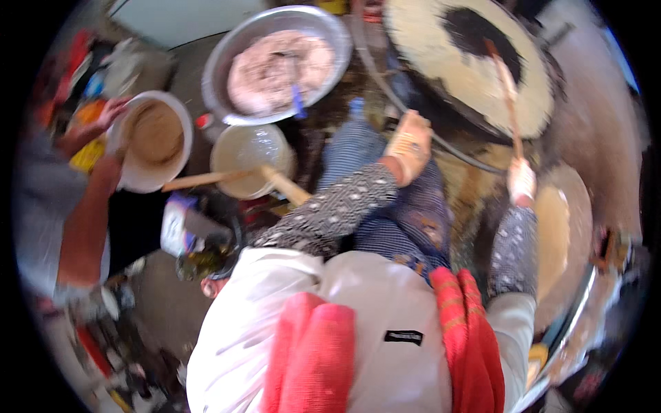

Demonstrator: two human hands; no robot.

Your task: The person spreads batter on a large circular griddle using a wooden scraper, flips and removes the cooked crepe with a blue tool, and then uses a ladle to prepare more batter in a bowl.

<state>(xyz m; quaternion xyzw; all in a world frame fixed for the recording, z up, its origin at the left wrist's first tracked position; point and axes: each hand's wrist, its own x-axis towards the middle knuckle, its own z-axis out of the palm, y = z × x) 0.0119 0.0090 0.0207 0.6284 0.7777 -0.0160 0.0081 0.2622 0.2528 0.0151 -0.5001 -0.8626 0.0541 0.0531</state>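
My right hand point(520, 180), in a pale glove, grips the lower end of a long wooden stick point(511, 111). The stick reaches over a large round griddle point(459, 111). Pale batter point(423, 46) coats much of the griddle top, around a dark bare patch point(470, 31) where the stick's far end lies. My left hand point(410, 147), also with a pale covering, is above my knee and holds nothing that I can see. Its fingers point forward and are slightly blurred. Beside my right forearm is a wide round vessel point(581, 206) with tan contents point(552, 227).
A metal basin point(211, 85) holds pinkish-brown mixture and a blue-handled utensil point(298, 100). Wooden sticks point(284, 185) cross a bucket point(219, 178) of pale liquid. On the left, another person's hand point(111, 113) touches a white bucket point(187, 116) of brown mixture. A hose point(384, 85) curves by the griddle.
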